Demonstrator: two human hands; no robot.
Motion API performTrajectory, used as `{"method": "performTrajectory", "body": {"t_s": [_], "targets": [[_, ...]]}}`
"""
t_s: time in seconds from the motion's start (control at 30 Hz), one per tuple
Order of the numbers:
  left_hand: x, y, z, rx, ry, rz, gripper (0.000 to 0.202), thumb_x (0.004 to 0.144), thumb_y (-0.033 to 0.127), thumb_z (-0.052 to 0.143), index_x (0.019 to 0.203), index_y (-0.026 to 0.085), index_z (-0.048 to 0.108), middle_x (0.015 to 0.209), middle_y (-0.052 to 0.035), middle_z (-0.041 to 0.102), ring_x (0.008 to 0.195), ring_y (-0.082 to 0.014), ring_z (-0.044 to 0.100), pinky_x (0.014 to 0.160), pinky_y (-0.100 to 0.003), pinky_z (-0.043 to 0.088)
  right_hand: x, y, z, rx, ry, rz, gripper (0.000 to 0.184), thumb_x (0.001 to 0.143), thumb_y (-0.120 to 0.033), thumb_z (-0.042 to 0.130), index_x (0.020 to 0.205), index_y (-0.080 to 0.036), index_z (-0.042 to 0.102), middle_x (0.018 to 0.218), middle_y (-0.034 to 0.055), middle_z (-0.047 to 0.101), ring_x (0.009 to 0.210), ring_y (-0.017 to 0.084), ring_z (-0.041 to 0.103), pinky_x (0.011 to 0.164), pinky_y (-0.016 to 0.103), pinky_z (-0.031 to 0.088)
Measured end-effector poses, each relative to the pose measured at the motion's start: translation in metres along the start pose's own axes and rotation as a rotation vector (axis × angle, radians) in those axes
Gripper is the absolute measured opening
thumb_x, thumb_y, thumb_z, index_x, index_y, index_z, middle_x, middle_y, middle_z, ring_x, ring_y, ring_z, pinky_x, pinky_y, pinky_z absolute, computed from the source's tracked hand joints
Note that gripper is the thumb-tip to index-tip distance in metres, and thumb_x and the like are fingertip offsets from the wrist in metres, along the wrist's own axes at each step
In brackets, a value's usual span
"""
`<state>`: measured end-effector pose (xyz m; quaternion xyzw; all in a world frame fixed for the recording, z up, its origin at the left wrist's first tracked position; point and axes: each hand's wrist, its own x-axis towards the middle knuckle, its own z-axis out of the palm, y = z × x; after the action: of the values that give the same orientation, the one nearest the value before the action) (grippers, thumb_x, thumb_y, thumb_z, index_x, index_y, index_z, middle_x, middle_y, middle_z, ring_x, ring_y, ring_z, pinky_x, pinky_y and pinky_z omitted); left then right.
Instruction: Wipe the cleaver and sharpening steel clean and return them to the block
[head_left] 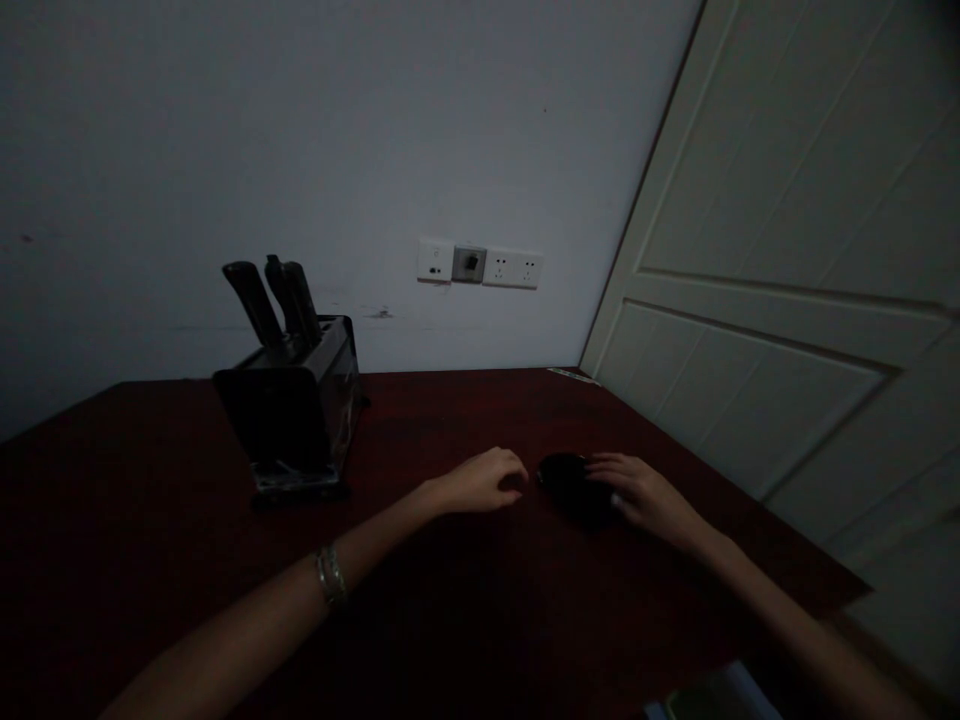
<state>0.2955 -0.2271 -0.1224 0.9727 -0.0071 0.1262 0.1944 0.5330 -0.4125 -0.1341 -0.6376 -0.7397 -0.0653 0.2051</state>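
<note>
A dark, rounded, shiny object [571, 484] lies on the dark red table, too dim for me to tell its kind. My right hand [637, 493] grips its right side, with the fingers over the edge and the thumb nearer to me. Just left of the object, apart from it, is my left hand [489, 481]. Its fingers are loosely bent, with a gap between them and the thumb, and nothing shows in it. A silvery bracelet [330, 575] circles my left wrist.
A dark knife block [289, 430] with several black-handled knives [259, 305] stands on the table [450, 410] to the left. Sockets [514, 268] sit on the wall behind. A pale panelled door [757, 300] borders the right edge. Something pale [720, 695] shows below the front edge.
</note>
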Motion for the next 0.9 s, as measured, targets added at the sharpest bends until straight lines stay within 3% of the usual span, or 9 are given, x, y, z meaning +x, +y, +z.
{"method": "performTrajectory", "body": {"t_s": [0.1,0.2,0.3,0.47,0.67,0.9], "targets": [[-0.004,-0.019,0.001,0.056,0.003,-0.091,0.031,0.083,0.031,0.052,0.110,0.016,0.055,0.120,-0.0093,0.052,0.112,-0.0204,0.047,0.095,-0.031,0.037,-0.025,-0.001,-0.002,-0.047,-0.085,0.047,0.056,0.063,-0.007,0.046,0.116,-0.020,0.058,0.122,0.0091,0.058,0.119,0.026,0.047,0.098,0.047,0.038],[-0.009,-0.044,0.001,0.120,0.018,-0.218,0.039,0.087,0.036,0.044,0.117,0.012,0.050,0.128,-0.0153,0.044,0.121,-0.0259,0.039,0.100,-0.037,0.032,-0.028,-0.007,-0.007,-0.018,-0.058,0.093,0.052,0.067,-0.011,0.046,0.118,-0.017,0.056,0.128,0.0108,0.053,0.121,0.025,0.044,0.100,0.046,0.037],[-0.015,-0.067,0.001,0.174,0.029,-0.344,0.049,0.089,0.042,0.036,0.123,0.008,0.044,0.136,-0.0207,0.035,0.129,-0.0315,0.028,0.103,-0.043,0.026,-0.013,-0.019,-0.005,-0.008,-0.010,0.129,0.044,0.077,-0.016,0.044,0.120,-0.018,0.054,0.130,0.0103,0.051,0.122,0.023,0.044,0.102,0.045,0.036],[-0.027,-0.094,0.002,0.244,0.031,-0.486,0.060,0.090,0.049,0.026,0.131,0.006,0.035,0.143,-0.0222,0.024,0.134,-0.0344,0.015,0.104,-0.046,0.020,0.022,-0.039,0.017,-0.032,-0.109,0.112,0.042,0.089,-0.033,0.036,0.128,-0.020,0.046,0.141,0.0089,0.037,0.129,0.021,0.034,0.107,0.045,0.027],[-0.035,-0.103,0.004,0.293,0.018,-0.543,0.066,0.089,0.055,0.019,0.136,0.010,0.030,0.145,-0.0192,0.020,0.134,-0.0335,0.014,0.105,-0.045,0.018,0.026,-0.022,0.043,-0.105,-0.231,0.182,0.056,0.089,-0.049,0.030,0.138,-0.022,0.031,0.148,0.0084,0.022,0.135,0.023,0.020,0.108,0.048,0.022],[-0.034,-0.101,0.007,0.335,0.026,-0.531,0.064,0.090,0.053,0.021,0.136,0.011,0.033,0.145,-0.0188,0.022,0.134,-0.0334,0.015,0.105,-0.044,0.016,-0.010,0.005,0.040,-0.198,-0.265,0.321,0.058,0.088,-0.055,0.024,0.141,-0.031,0.020,0.149,0.0034,0.017,0.135,0.025,0.017,0.107,0.050,0.021]]}}
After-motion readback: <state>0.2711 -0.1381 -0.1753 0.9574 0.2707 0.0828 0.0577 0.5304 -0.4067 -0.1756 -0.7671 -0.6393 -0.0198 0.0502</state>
